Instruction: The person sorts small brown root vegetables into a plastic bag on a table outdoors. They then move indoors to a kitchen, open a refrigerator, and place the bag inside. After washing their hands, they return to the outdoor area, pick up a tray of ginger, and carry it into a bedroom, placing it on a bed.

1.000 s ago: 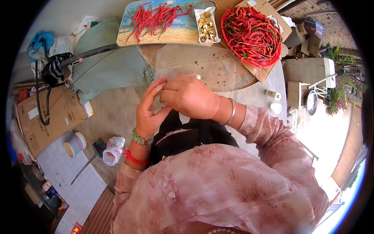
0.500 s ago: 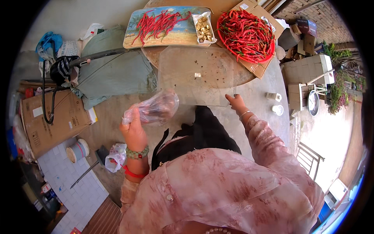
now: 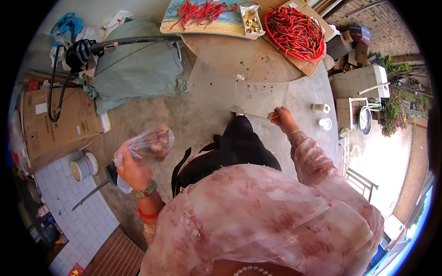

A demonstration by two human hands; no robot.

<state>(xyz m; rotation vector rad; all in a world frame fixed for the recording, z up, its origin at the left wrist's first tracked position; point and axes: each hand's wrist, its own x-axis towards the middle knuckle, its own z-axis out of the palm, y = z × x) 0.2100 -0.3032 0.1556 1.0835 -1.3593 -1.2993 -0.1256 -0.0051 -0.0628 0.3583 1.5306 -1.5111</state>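
My left hand (image 3: 133, 172) is closed on the gathered top of a clear plastic bag (image 3: 154, 143), held out low at my left; its reddish-brown lumps are too blurred to name. My right hand (image 3: 284, 120) pinches the near right corner of a clear plastic sheet (image 3: 221, 94) scattered with dark specks. That sheet reaches over the near edge of a round brown table (image 3: 209, 49) and slants toward me. Beyond it, long red chillies (image 3: 198, 14) lie on a patterned tray (image 3: 225, 29), beside a white box (image 3: 262, 32) of small pale-yellow pieces.
More red chillies (image 3: 294, 32) heap in a red basin (image 3: 311, 59) on flattened cardboard (image 3: 307, 69). Two small white containers, a carton (image 3: 320, 108) and a cup (image 3: 325, 123), stand at right. Left are a grey-green cloth cover (image 3: 138, 69), a cardboard box (image 3: 60, 124) and a spool (image 3: 84, 167).
My left hand has swung the bag left and toward me, away from the sheet. My right hand has drawn the sheet's near corner slightly toward me, and the sheet now slants. The view has shifted.
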